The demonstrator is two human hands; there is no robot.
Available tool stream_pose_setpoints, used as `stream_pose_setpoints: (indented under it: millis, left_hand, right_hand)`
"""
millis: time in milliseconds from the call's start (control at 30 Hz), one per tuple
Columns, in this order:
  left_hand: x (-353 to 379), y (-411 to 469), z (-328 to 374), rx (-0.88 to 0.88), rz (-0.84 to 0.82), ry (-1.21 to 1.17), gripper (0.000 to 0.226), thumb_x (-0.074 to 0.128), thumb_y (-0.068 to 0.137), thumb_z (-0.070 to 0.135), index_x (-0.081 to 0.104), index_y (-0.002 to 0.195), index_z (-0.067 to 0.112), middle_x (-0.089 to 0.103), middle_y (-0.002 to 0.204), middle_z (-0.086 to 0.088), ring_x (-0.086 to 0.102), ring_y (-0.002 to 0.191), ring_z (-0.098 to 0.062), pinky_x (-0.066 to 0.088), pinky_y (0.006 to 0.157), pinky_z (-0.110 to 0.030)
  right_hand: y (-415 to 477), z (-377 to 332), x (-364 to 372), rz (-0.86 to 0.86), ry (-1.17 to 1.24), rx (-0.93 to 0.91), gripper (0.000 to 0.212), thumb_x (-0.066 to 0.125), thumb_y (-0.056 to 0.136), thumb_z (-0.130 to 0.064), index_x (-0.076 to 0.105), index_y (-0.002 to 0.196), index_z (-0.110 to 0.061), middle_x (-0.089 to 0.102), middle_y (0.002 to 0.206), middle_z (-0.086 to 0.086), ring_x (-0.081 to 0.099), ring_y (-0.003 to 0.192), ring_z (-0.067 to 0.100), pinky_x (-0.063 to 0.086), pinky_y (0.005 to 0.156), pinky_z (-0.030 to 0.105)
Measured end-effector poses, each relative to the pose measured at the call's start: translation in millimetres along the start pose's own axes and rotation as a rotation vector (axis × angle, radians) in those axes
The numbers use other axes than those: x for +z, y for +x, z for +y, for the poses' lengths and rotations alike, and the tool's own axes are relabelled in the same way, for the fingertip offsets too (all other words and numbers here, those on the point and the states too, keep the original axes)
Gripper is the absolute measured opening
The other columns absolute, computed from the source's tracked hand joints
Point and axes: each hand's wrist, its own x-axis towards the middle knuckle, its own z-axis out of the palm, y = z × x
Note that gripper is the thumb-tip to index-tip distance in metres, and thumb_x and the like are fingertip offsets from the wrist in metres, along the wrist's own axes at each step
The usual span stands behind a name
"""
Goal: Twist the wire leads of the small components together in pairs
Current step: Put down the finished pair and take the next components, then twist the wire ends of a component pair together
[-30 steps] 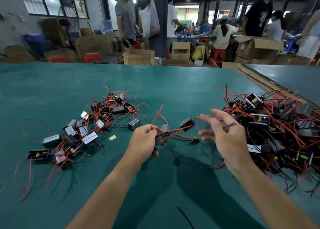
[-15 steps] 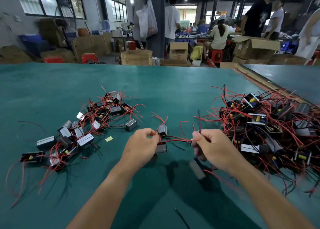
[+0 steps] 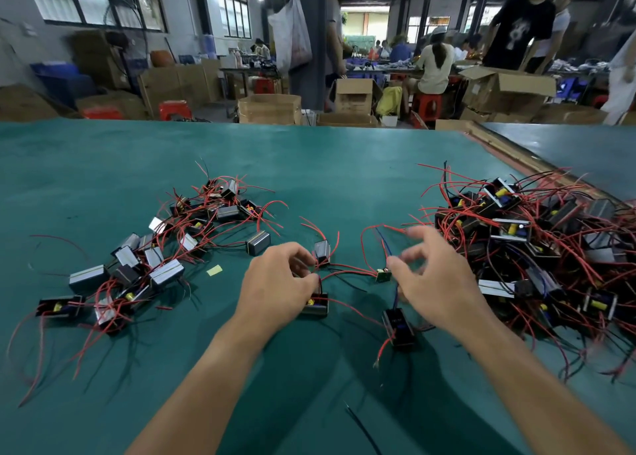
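Observation:
On the green table [image 3: 309, 165], my left hand [image 3: 278, 282] pinches red wire leads between a grey component [image 3: 321, 251] and a black one [image 3: 315, 305] under its fingers. The red leads run right to a small green circuit board [image 3: 383, 275]. My right hand [image 3: 433, 282] hovers just right of that board with fingers spread and blurred, gripping nothing that I can make out. A blue wire [image 3: 384, 248] passes by its thumb down to a black component [image 3: 398, 327] lying below the hand.
A pile of components with red leads [image 3: 155, 248] lies at the left, and a larger tangled pile [image 3: 533, 248] at the right. A yellow scrap [image 3: 214, 270] and a loose black wire [image 3: 361, 427] lie on the mat. People and cardboard boxes stand beyond the table.
My right hand has let go of the wires it gripped and its fingers have spread. The black component now lies on the table below it. My left hand keeps its pinch.

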Motion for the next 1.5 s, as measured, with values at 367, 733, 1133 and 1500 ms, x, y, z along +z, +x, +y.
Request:
stream_pose_setpoints:
  millis: [367, 733, 1133, 1500]
  left_hand:
    - [-3, 1, -4, 0.061, 0.032, 0.021, 0.038, 0.053, 0.075, -0.003, 0.055, 0.089, 0.033, 0.064, 0.074, 0.011, 0.06, 0.069, -0.018, 0.053, 0.071, -0.034]
    - [7, -3, -2, 0.145, -0.066, 0.137, 0.018, 0.079, 0.071, 0.025, 0.068, 0.085, 0.029, 0.059, 0.069, 0.011, 0.053, 0.066, -0.007, 0.037, 0.063, -0.021]
    - [16, -4, -5, 0.176, -0.066, 0.109, 0.014, 0.068, 0.078, 0.018, 0.06, 0.067, 0.021, 0.056, 0.058, 0.007, 0.046, 0.054, -0.005, 0.034, 0.052, -0.016]
    - [22, -5, 7, -0.009, -0.114, -0.424, 0.036, 0.042, 0.077, -0.021, 0.049, 0.086, 0.013, 0.056, 0.073, -0.007, 0.066, 0.061, -0.021, 0.057, 0.07, -0.038]
  right_hand:
    - [-11, -12, -31, -0.882, -0.082, -0.283, 0.03, 0.065, 0.073, -0.004, 0.072, 0.088, -0.028, 0.07, 0.078, -0.011, 0.062, 0.069, 0.01, 0.053, 0.068, 0.028]
    - [-10, -5, -10, -0.574, -0.099, -0.225, 0.015, 0.067, 0.084, -0.017, 0.065, 0.074, -0.028, 0.064, 0.06, -0.016, 0.055, 0.049, 0.0, 0.044, 0.055, 0.016]
    - [-11, -7, -2, -0.57, -0.071, -0.134, 0.033, 0.04, 0.084, -0.001, 0.055, 0.094, -0.028, 0.071, 0.071, 0.001, 0.052, 0.049, 0.006, 0.046, 0.052, 0.025]
    - [-9, -5, 4, -0.558, -0.006, -0.093, 0.011, 0.047, 0.089, -0.015, 0.054, 0.081, -0.017, 0.06, 0.053, 0.0, 0.047, 0.047, 0.01, 0.043, 0.056, 0.034]
